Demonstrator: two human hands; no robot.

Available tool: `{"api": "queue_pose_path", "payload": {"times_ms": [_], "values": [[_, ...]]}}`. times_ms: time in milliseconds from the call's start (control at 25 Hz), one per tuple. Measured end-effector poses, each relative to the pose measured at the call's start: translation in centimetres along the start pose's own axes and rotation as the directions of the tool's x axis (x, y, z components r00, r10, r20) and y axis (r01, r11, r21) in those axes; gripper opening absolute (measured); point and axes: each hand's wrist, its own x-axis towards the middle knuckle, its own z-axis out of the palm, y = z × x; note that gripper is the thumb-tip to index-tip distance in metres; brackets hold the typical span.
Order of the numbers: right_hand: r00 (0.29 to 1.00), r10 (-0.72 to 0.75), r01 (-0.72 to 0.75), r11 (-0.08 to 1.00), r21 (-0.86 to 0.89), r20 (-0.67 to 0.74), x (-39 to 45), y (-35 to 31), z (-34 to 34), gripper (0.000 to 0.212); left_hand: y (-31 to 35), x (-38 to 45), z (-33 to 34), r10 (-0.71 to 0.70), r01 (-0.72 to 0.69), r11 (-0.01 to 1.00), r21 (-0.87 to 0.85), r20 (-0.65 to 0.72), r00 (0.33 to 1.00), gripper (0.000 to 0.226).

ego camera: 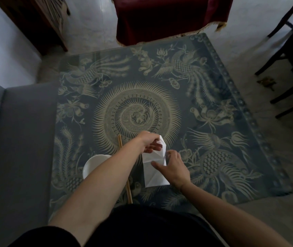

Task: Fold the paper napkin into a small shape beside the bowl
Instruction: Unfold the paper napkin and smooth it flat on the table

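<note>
A white paper napkin [153,172] lies on the patterned table near its front edge, creased, with its far end lifted and folded over. My left hand [150,142] pinches that raised far end between thumb and fingers. My right hand [173,168] rests on the napkin's right side, fingers spread and pressing the sheet down. A white bowl [93,164] stands to the left of the napkin, partly hidden by my left forearm. Wooden chopsticks [120,142] lie between bowl and napkin, running under my forearm.
The table [213,86] carries a dark blue cloth with pale bird and sunburst patterns under glass. A grey sofa [21,139] borders its left side. A dark red covered seat [169,18] stands beyond the far edge, and dark chair legs [288,68] at the right.
</note>
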Motion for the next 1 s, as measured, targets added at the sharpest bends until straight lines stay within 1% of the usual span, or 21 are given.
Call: {"api": "queue_pose_path", "payload": {"times_ms": [40, 120, 160, 280, 360, 400, 440, 480, 520, 560, 640, 680, 720, 760, 800, 880, 960, 1000], "values": [[0.999, 0.043, -0.043, 0.999, 0.011, 0.006, 0.3, 0.1, -0.2, 0.051, 0.3, 0.0, 0.3, -0.005, 0.005, 1.0, 0.016, 0.014, 1.0, 0.006], [0.993, 0.117, -0.117, 0.993, 0.011, -0.009, 0.7, 0.8, -1.0, 0.028, 0.8, 0.1, 1.0, 0.0, -0.001, 0.999, 0.043, 0.03, 1.0, 0.019], [0.989, 0.142, -0.142, 0.99, 0.014, -0.029, 0.9, 1.3, -1.4, 0.02, 0.9, 0.3, 1.4, 0.012, -0.013, 0.999, 0.049, 0.025, 1.0, 0.024], [0.977, 0.207, -0.204, 0.977, 0.07, -0.046, 1.2, 3.3, -2.9, 0.017, 0.8, 1.1, 2.2, 0.085, -0.085, 0.996, 0.026, 0.016, 0.996, 0.023], [0.972, 0.234, -0.23, 0.97, 0.079, -0.04, 1.4, 4.6, -3.9, 0.016, 0.4, 1.6, 2.8, 0.132, -0.132, 0.991, 0.014, 0.016, 0.991, 0.028], [0.971, 0.235, -0.232, 0.97, 0.068, -0.039, 1.6, 5.2, -4.2, 0.014, 0.1, 1.7, 3.0, 0.159, -0.159, 0.986, 0.04, -0.011, 0.987, 0.028], [0.973, 0.228, -0.226, 0.973, 0.049, -0.04, 1.7, 5.7, -4.5, 0.014, -0.4, 1.7, 3.0, 0.207, -0.2, 0.974, 0.106, -0.057, 0.977, 0.027], [0.977, 0.21, -0.21, 0.978, 0.023, -0.044, 1.7, 6.0, -4.8, 0.019, -1.1, 1.6, 2.9, 0.28, -0.255, 0.943, 0.216, -0.097, 0.955, 0.025], [0.981, 0.189, -0.19, 0.982, -0.017, -0.047, 1.6, 6.3, -4.9, 0.031, -1.9, 1.5, 2.7, 0.359, -0.303, 0.886, 0.351, -0.105, 0.927, 0.025], [0.985, 0.163, -0.167, 0.983, -0.074, -0.054, 1.5, 6.5, -5.0, 0.042, -3.0, 1.4, 2.4, 0.429, -0.343, 0.804, 0.487, -0.075, 0.9, 0.029], [0.993, 0.078, -0.098, 0.964, -0.245, -0.092, 1.4, 6.7, -5.1, 0.059, -5.4, 1.1, 1.8, 0.529, -0.385, 0.574, 0.723, 0.032, 0.848, 0.038], [0.994, 0.003, -0.044, 0.934, -0.355, -0.114, 1.3, 6.8, -5.2, 0.066, -6.5, 0.9, 1.5, 0.569, -0.392, 0.448, 0.803, 0.083, 0.818, 0.042], [0.988, -0.095, 0.028, 0.89, -0.455, -0.125, 1.3, 6.8, -5.3, 0.071, -7.6, 0.7, 1.2, 0.598, -0.388, 0.343, 0.855, 0.119, 0.792, 0.047], [0.974, -0.197, 0.11, 0.844, -0.524, -0.113, 1.4, 6.6, -5.3, 0.074, -8.5, 0.6, 1.1, 0.617, -0.376, 0.27, 0.886, 0.14, 0.775, 0.054], [0.956, -0.283, 0.194, 0.806, -0.56, -0.076, 1.7, 6.2, -5.3, 0.076, -9.2, 0.7, 1.1, 0.623, -0.361, 0.219, 0.906, 0.155, 0.767, 0.063], [0.92, -0.387, 0.349, 0.734, -0.582, 0.064, 2.5, 5.5, -4.9, 0.082, -10.1, 1.0, 1.3, 0.584, -0.348, 0.169, 0.922, 0.191, 0.789, 0.083], [0.873, -0.418, 0.478, 0.633, -0.609, 0.251, 3.3, 4.9, -4.0, 0.094, -10.7, 1.3, 1.9, 0.496, -0.358, 0.153, 0.921, 0.242, 0.834, 0.104], [0.848, -0.42, 0.525, 0.579, -0.624, 0.325, 3.6, 4.7, -3.6, 0.101, -10.9, 1.5, 2.2, 0.468, -0.36, 0.127, 0.924, 0.264, 0.843, 0.112]]}}
